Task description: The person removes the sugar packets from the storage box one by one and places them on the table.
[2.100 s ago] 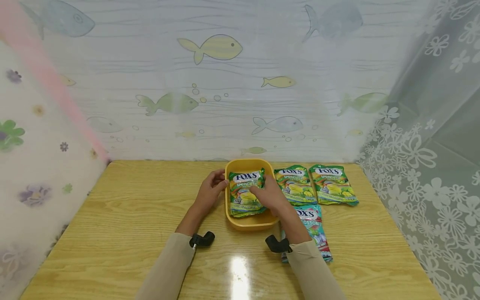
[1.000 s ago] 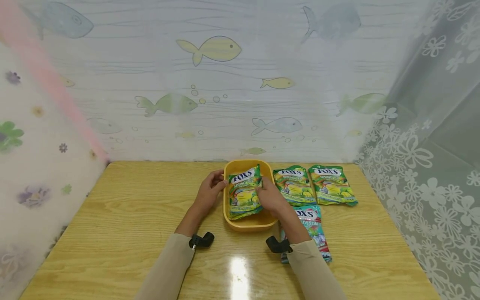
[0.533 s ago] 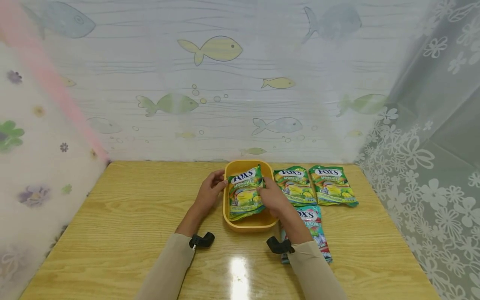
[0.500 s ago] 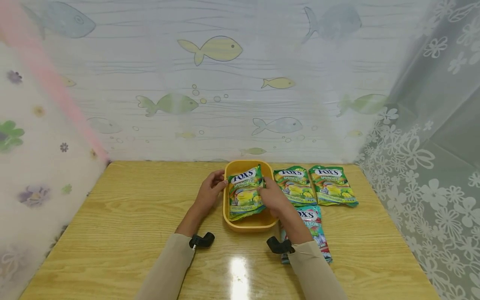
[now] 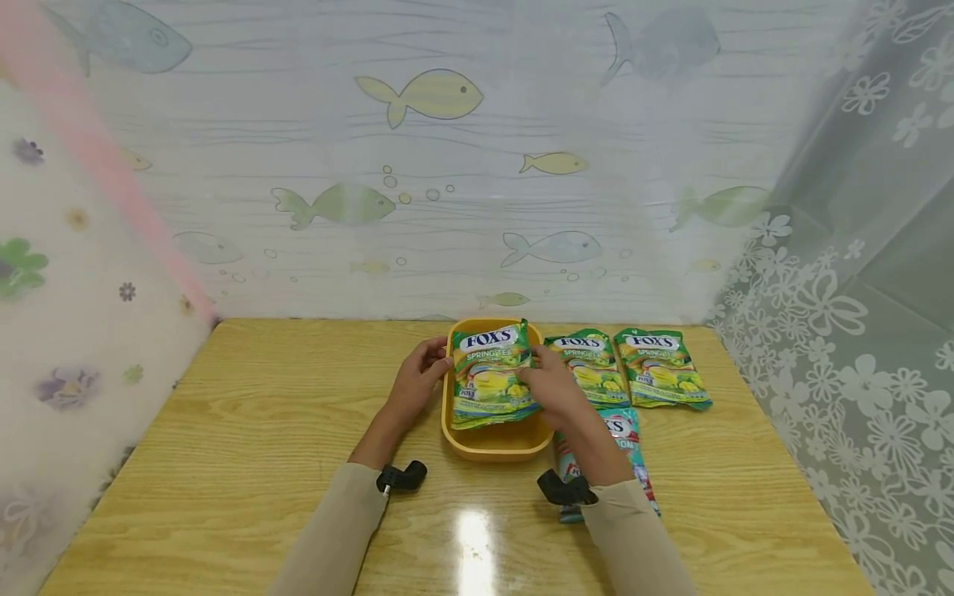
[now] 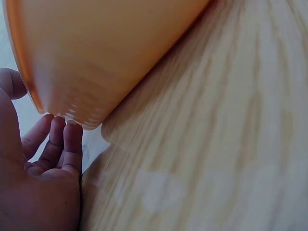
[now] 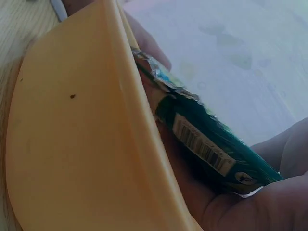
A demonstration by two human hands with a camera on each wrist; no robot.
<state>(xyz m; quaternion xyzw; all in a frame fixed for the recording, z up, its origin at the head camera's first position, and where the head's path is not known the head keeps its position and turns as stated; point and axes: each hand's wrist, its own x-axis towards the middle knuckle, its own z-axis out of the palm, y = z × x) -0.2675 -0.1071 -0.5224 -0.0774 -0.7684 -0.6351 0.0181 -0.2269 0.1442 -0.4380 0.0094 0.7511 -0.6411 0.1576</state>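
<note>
A yellow plastic tub (image 5: 498,453) stands near the back of the table, between the hands. At its left side, my left hand (image 5: 416,379) holds the tub, thumb at the rim and curled fingertips against the outer wall (image 6: 96,53). My right hand (image 5: 557,382) grips the right edge of a green Fox's Spring Tea candy bag (image 5: 490,372), thumb on the front and fingers behind. In the right wrist view the bag's barcode side (image 7: 207,144) shows, tilted at the tub's rim. The bag covers much of the tub's inside.
Two more green candy bags lie right of the tub, a nearer one (image 5: 585,364) and a farther one (image 5: 662,368). A teal Fox's candy bag (image 5: 626,443) lies in front of them, partly under the right forearm. A fish-print curtain (image 5: 447,248) hangs behind the table.
My right hand has moved slightly right and brought the green bag up, turning it from tilted to more level and facing the head view. The left hand and tub stay put.
</note>
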